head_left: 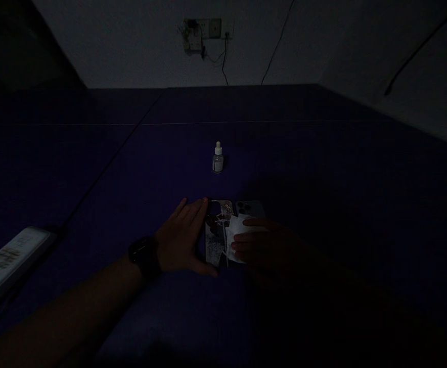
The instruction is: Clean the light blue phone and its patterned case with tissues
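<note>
A phone case (215, 240) with a dark and pale printed picture and a camera cutout lies flat on the dark blue surface. Along its left edge rests my left hand (181, 235), fingers stretched out and thumb apart, a dark watch (144, 255) on the wrist. Beside the case on the right is a phone (254, 207), its camera lenses showing at the top and its lower part covered. My right hand (264, 243), deep in shadow, presses a white tissue (236, 235) with its fingers. The tissue overlaps the case's right side and the phone.
A small dropper bottle (218, 162) with a white cap stands upright beyond the case. At the left edge lies a white power strip (10, 263). Sockets (204, 31) with plugs and hanging cables are on the far wall. The room is very dim.
</note>
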A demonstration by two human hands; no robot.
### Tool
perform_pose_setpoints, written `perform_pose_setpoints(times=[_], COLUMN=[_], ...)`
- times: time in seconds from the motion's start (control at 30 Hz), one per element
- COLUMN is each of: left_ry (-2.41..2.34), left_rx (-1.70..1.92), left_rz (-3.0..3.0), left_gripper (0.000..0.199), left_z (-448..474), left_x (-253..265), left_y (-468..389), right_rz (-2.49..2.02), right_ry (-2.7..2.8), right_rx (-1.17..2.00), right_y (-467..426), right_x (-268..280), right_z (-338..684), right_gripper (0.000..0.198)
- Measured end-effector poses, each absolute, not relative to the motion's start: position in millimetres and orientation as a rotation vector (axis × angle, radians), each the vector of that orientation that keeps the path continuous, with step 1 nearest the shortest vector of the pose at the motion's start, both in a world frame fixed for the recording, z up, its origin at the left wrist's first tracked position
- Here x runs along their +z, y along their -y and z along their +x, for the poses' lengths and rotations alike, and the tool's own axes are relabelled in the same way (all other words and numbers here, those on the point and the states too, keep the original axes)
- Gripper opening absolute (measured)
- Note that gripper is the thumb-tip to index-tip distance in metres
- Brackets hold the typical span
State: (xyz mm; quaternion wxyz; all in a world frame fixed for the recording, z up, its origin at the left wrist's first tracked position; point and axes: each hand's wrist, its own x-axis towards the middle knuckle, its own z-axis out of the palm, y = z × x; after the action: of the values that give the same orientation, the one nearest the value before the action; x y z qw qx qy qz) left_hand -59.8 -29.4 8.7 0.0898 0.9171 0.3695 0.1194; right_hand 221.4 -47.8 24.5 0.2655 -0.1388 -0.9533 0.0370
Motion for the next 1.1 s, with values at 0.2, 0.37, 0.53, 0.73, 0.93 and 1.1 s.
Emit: perform_pose_setpoints(times=[0.2,0.37,0.53,0.73,0.93,1.1], left_ry=[-1.132,-1.115,-1.108,-1.104,-1.114,-1.126], left_rx=[0.352,0.366,0.386,0.382,0.383,0.381], left_rz=[2.724,2.706,2.688,2.7,2.707,2.715], left_gripper=[0.149,0.147,0.145,0.147,0.147,0.147], left_z=[-59.1,-59.8,-60.0,-59.5,-58.7,-57.9], left_x=[8.9,9.6,8.5,6.8,6.8,8.1], left_y=[30.3,30.3,29.9,29.1,29.7,30.3], right_rz=[-0.482,-0.318,-0.429,-0.276,-0.291,-0.278], right_ry=[2.668,2.655,2.709,2.593,2.615,2.676], right_rx=[0.173,0.209,0.22,0.255,0.218,0.241], right_y=[49.3,47.0,49.3,50.1,49.9,53.2], right_x=[27.5,23.2,22.0,22.2,26.1,24.3], right_z=[218.1,221.1,219.2,216.9,219.4,213.9], right_gripper=[0.028,0.028,0.033,0.026,0.023,0.029])
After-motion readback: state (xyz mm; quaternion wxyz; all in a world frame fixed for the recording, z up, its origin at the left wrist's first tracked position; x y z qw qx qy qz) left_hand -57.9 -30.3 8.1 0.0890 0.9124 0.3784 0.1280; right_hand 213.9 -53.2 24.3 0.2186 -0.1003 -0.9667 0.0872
